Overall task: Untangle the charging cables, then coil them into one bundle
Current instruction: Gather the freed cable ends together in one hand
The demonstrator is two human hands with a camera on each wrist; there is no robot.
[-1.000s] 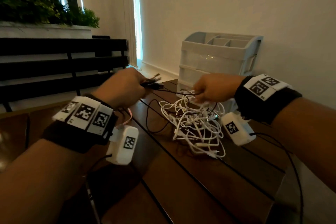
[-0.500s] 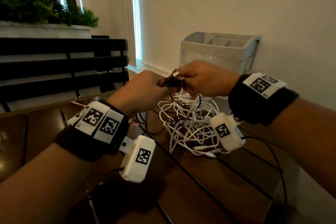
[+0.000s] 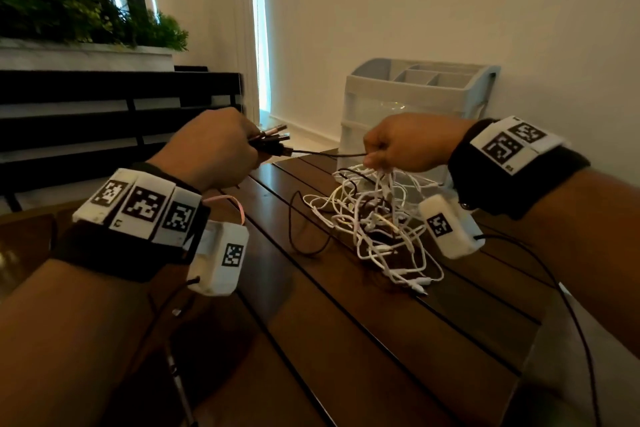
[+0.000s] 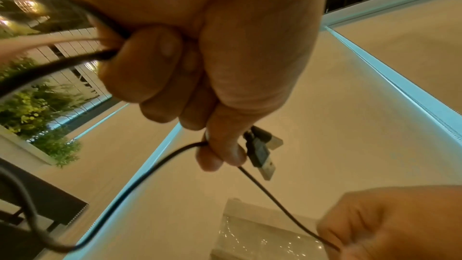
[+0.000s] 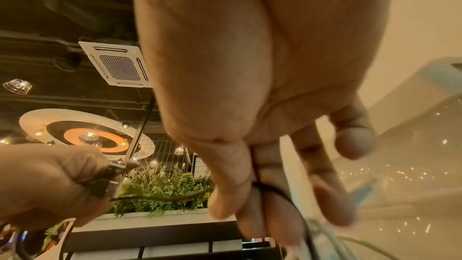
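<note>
From the head cam I've got the left hand (image 3: 211,146) fisted around a bunch of USB plugs (image 3: 273,140), and the right hand (image 3: 405,142) pinching a black cable (image 3: 329,153) strung taut between the two. The white cable tangle (image 3: 377,229) sits on the wooden worktop (image 3: 346,340), in front of a plastic drawer organizer (image 3: 415,94).

Left wrist cam: fingers (image 4: 155,66) curled tight round dark cords, plugs (image 4: 262,155) poking out past the thumb.

Right wrist cam: thumb and fingers (image 5: 250,195) pinch the black cable (image 5: 162,198), pinky loose.

Both bare forearms wear black wristbands (image 3: 516,180) carrying white marker-printed tags and white camera boxes (image 3: 221,258).
</note>
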